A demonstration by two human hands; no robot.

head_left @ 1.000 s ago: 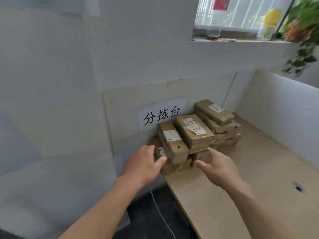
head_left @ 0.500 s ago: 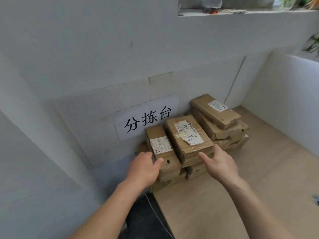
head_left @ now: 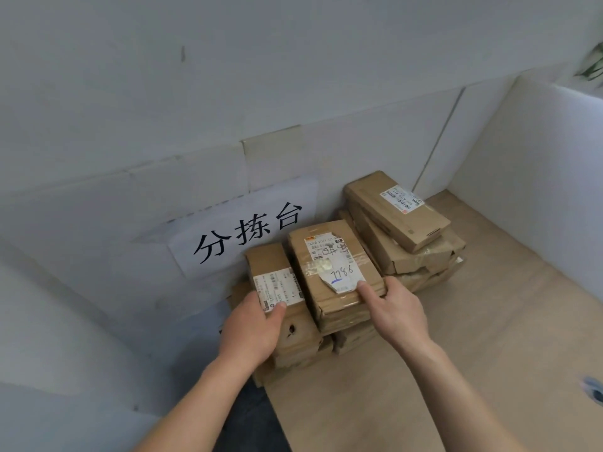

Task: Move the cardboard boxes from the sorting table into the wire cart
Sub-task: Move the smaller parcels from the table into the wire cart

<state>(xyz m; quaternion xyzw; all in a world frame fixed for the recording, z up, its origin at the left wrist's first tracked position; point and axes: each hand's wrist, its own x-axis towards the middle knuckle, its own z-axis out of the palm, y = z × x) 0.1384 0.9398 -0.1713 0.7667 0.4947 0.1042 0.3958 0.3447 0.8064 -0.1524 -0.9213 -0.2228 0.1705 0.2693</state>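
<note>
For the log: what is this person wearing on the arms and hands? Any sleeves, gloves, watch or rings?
Nothing shows on either. The left hand and right hand are ungloved, with no rings on the fingers that show. The left forearm and right forearm are bare to the frame's lower edge: no sleeves, watch, wristband or markings in view.

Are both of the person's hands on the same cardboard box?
No: the left hand grips the leftmost box, while the right hand holds the handwritten-number box beside it.
</note>
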